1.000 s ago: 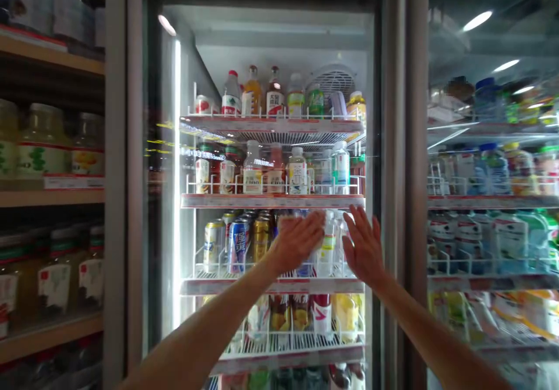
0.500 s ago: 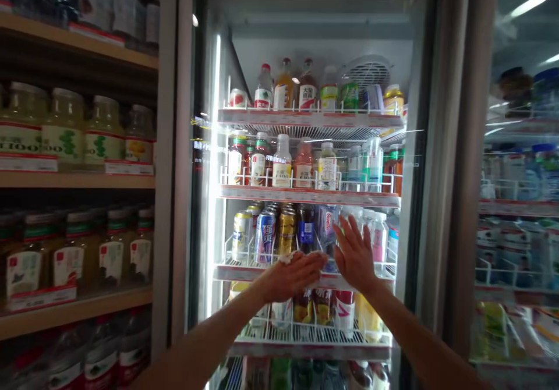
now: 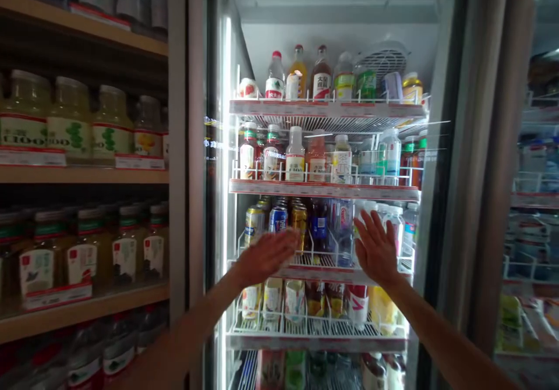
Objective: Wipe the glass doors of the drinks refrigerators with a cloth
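Note:
A glass cooler door (image 3: 332,35) stands in front of me with faint reflections on it, and lit shelves of drinks show through. My left hand (image 3: 268,255) is raised flat against or close to the glass, fingers stretched to the right and blurred by motion. No cloth shows at it now. It overlaps the view of the cans (image 3: 300,222) on the middle shelf. Higher on the right, my right hand (image 3: 376,250) is open, its fingers spread upward, palm toward the glass, in front of several clear bottles (image 3: 395,224). Whether either palm touches the glass is hard to tell.
Left of the cooler, wooden shelves (image 3: 87,174) hold rows of bottled juice (image 3: 82,256). Metal door frames (image 3: 484,145) stand to the right, with another glass-fronted cooler (image 3: 530,204) of drinks beyond. Inside, a wire rack (image 3: 340,343) carries more bottles low down.
My left hand has shifted left across the glass; a small white cloth or tissue seen at it before is out of sight. My right hand stays spread. The view has moved slightly closer.

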The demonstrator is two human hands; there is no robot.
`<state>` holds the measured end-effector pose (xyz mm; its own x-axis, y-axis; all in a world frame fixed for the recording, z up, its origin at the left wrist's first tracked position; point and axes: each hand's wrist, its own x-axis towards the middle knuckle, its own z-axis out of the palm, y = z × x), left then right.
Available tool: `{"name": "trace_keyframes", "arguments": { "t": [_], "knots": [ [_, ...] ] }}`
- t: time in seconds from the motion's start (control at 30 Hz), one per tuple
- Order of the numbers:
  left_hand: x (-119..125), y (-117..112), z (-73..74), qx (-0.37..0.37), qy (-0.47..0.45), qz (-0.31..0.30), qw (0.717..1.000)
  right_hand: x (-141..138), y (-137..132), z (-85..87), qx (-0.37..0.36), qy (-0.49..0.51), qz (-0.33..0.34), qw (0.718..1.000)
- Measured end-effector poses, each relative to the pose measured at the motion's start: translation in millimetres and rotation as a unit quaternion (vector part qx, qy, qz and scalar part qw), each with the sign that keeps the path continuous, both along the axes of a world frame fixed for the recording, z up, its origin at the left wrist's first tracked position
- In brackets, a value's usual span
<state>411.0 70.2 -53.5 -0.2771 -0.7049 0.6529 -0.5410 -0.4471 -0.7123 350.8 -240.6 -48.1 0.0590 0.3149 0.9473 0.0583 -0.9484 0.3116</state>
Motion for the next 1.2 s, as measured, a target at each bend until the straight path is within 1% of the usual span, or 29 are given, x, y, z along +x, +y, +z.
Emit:
{"name": "trace_keyframes", "arguments": {
  "t": [0.07, 0.1, 0.13, 0.17, 0.23, 0.27, 0.3, 0.33, 0.37, 0.43, 0.47, 0.5, 0.6, 0.63, 0.67, 0.7, 0.73, 0.77, 0.8, 0.83, 0.87, 0.93, 0.97, 1.0, 1.03, 1.07, 1.13, 1.17, 1.2],
  "knots": [
    [4, 14, 2.7, -0.131, 0.024, 0.034, 0.991, 0, 1, -0.5, 0.002, -0.001, 0.002, 1.0],
    [5, 18, -0.7, -0.168, 0.03, 0.043, 0.984, 0, 1, -0.8, 0.002, -0.002, 0.003, 1.0],
    [5, 20, -6.9, -0.17, 0.031, 0.047, 0.984, 0, 1, -1.1, 0.003, -0.003, 0.004, 1.0],
    [4, 22, -14.7, -0.14, 0.028, 0.044, 0.989, 0, 1, -1.4, 0.004, -0.002, 0.003, 1.0],
    [4, 25, -27.7, -0.049, 0.017, 0.037, 0.998, 1, 1, -2.2, 0.007, 0.001, 0.001, 1.0],
    [5, 27, -30.3, -0.022, 0.013, 0.039, 0.999, 1, 1, -2.6, 0.008, 0.003, 0.001, 1.0],
    [7, 31, -29.7, -0.024, 0.013, 0.045, 0.999, 2, 1, -2.8, 0.009, 0.002, 0.002, 1.0],
    [8, 34, -26.6, -0.059, 0.017, 0.054, 0.997, 2, 1, -3.0, 0.011, 0.0, 0.006, 1.0],
    [10, 38, -22.2, -0.118, 0.021, 0.062, 0.991, 2, 1, -3.0, 0.013, -0.003, 0.01, 1.0],
    [11, 40, -15.0, -0.22, 0.033, 0.073, 0.972, 2, 3, -2.6, 0.019, -0.007, 0.021, 1.0],
    [11, 38, -14.0, -0.233, 0.035, 0.072, 0.969, 2, 4, -2.2, 0.021, -0.007, 0.026, 0.999],
    [10, 35, -14.7, -0.217, 0.031, 0.066, 0.973, 1, 4, -1.8, 0.023, -0.007, 0.029, 0.999],
    [7, 31, -19.9, -0.071, 0.011, 0.042, 0.997, 0, 5, -0.9, 0.022, -0.007, 0.027, 0.999],
    [8, 33, -20.0, -0.051, 0.01, 0.041, 0.998, 0, 5, -0.9, 0.021, -0.007, 0.024, 0.999],
    [9, 36, -19.1, -0.057, 0.015, 0.045, 0.997, 0, 5, -1.0, 0.02, -0.006, 0.023, 1.0],
    [10, 40, -17.6, -0.093, 0.022, 0.05, 0.994, 0, 4, -1.3, 0.019, -0.006, 0.022, 1.0],
    [12, 42, -16.6, -0.155, 0.032, 0.058, 0.986, 1, 4, -1.6, 0.018, -0.006, 0.021, 1.0],
    [13, 43, -16.8, -0.222, 0.041, 0.064, 0.972, 1, 4, -2.0, 0.018, -0.007, 0.02, 1.0],
    [14, 42, -18.6, -0.267, 0.049, 0.067, 0.96, 1, 3, -2.2, 0.018, -0.007, 0.018, 1.0],
    [14, 39, -21.8, -0.276, 0.05, 0.065, 0.958, 1, 3, -2.4, 0.018, -0.006, 0.016, 1.0],
    [13, 35, -25.9, -0.249, 0.046, 0.058, 0.966, 1, 4, -2.3, 0.019, -0.004, 0.015, 1.0],
    [12, 26, -32.2, -0.123, 0.029, 0.04, 0.991, 0, 4, -1.8, 0.025, -0.001, 0.016, 1.0],
    [12, 23, -32.5, -0.078, 0.024, 0.03, 0.996, 0, 5, -1.4, 0.027, 0.0, 0.019, 0.999],
    [12, 22, -30.5, -0.082, 0.028, 0.026, 0.996, -1, 6, -1.0, 0.028, 0.0, 0.022, 0.999],
    [13, 21, -26.5, -0.131, 0.039, 0.028, 0.99, -1, 6, -0.7, 0.029, 0.001, 0.023, 0.999],
    [14, 19, -21.3, -0.21, 0.052, 0.033, 0.976, -1, 6, -0.6, 0.029, 0.0, 0.022, 0.999],
    [14, 13, -11.4, -0.374, 0.07, 0.044, 0.924, -2, 7, -0.6, 0.026, -0.004, 0.021, 0.999],
    [14, 7, -8.3, -0.406, 0.073, 0.047, 0.91, -2, 7, -0.8, 0.024, -0.004, 0.02, 0.999],
    [13, 1, -6.6, -0.393, 0.073, 0.045, 0.916, -2, 7, -1.0, 0.025, -0.003, 0.02, 0.999]
  ]
}}
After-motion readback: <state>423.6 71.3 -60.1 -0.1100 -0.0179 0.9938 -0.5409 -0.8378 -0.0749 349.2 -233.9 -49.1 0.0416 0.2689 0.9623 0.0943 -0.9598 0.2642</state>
